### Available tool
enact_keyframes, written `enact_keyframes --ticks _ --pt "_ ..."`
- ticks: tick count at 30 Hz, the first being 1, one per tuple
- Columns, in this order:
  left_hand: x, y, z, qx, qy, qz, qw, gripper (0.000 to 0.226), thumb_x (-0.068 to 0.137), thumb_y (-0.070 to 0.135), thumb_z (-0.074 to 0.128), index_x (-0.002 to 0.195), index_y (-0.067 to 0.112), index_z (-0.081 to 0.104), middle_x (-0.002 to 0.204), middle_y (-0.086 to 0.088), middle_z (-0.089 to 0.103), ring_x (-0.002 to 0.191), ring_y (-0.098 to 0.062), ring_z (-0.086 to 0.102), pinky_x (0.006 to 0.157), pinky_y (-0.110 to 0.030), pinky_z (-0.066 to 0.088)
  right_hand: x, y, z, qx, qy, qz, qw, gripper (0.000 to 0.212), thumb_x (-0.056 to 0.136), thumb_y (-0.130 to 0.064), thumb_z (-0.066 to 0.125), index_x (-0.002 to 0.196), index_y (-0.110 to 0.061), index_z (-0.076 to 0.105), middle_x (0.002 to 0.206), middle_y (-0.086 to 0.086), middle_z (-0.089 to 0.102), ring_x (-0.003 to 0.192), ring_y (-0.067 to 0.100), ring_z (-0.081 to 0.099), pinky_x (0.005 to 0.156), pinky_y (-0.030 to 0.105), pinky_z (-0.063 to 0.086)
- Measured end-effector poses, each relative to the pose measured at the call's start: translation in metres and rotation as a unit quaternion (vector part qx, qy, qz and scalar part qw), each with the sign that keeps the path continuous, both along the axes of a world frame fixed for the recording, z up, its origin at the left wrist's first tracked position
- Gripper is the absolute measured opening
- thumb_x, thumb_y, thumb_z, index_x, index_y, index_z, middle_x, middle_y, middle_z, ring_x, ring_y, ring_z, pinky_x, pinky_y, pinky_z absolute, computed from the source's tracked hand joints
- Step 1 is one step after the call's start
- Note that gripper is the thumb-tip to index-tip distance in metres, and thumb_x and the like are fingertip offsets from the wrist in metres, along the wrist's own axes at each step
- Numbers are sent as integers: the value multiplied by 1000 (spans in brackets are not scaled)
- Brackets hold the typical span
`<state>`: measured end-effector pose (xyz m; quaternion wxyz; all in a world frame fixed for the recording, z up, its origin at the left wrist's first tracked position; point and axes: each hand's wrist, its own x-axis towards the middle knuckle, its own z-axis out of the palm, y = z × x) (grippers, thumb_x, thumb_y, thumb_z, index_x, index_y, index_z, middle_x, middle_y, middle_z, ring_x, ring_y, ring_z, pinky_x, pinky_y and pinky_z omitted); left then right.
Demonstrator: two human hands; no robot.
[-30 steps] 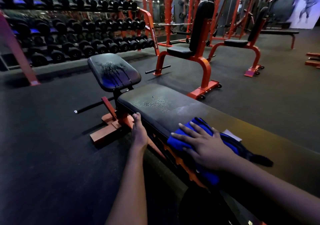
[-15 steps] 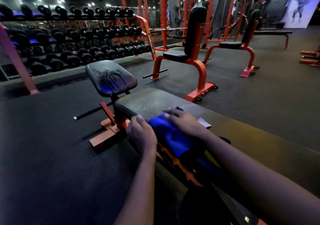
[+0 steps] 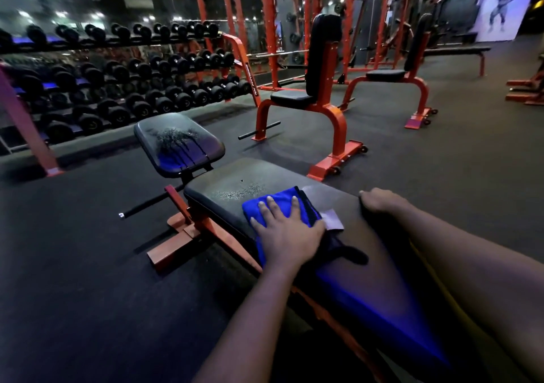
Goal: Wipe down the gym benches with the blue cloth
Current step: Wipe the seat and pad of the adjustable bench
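Left hand (image 3: 287,229) flat, fingers spread, on folded blue microfibre cloth (image 3: 281,194) atop long black padded bench (image 3: 212,198); right hand (image 3: 379,201) curled over its far edge. Best pushed firmly through spray droplets (image 3: 241,189) ahead, overlapping strokes

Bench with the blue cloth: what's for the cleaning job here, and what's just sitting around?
For the job: blue cloth, pressed by the left hand; bench, right hand gripping its far edge; wet seat pad; upright benches, likely next.
Just around: dumbbells; orange racks; wall poster.
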<state>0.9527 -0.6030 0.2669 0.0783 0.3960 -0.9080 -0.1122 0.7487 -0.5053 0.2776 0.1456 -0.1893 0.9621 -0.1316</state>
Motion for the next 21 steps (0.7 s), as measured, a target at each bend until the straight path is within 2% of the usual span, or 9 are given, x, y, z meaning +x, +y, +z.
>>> enact_keyframes --ticks 3,7,11,15,18,21 --pt "2 -48 1 -17 -21 -31 999 71 90 70 28 154 42 12 164 -9 0 150 -30 -2 119 -54 1 -5 -1 -5 6 27 1 1000 59 102 -48 24 142 -10 46 151 15 42 137 33 43 111 43 33" --pt "-17 -74 13 -3 -52 -26 998 70 90 70 28 153 44 13 164 -6 0 151 -29 -2 119 -54 1 -10 -2 -11 7 40 18 999 59 101 -45 23 140 -9 48 149 16 44 135 33 45 111 43 36" --pt "-16 -54 15 6 -54 -31 998 67 92 65 28 153 43 13 165 -5 0 150 -30 -1 119 -54 -2 -8 -4 -11 10 46 4 999 58 101 -44 23 139 -9 49 148 16 46 134 32 47 107 42 36" --pt "6 -5 4 -13 -29 -106 994 68 90 67 32 152 47 14 165 0 -1 150 -25 -2 119 -50 -1 -7 -2 -9 10 53 0 999 57 102 -43 23 138 -9 50 148 16 46 133 33 47 106 41 37" --pt "11 8 1 -30 -36 -136 990 74 86 76 32 151 49 12 165 1 -3 150 -24 -5 120 -50 -2 -10 -1 -9 5 32 11 999 58 102 -45 22 141 -9 48 150 16 43 136 32 44 110 42 35" --pt "-6 -4 3 -24 -50 -166 985 71 88 74 33 150 51 10 165 3 -4 151 -23 -6 120 -51 -1 -13 -3 -7 -6 -12 33 999 63 104 -49 21 146 -6 41 155 17 36 141 32 37 116 42 29"
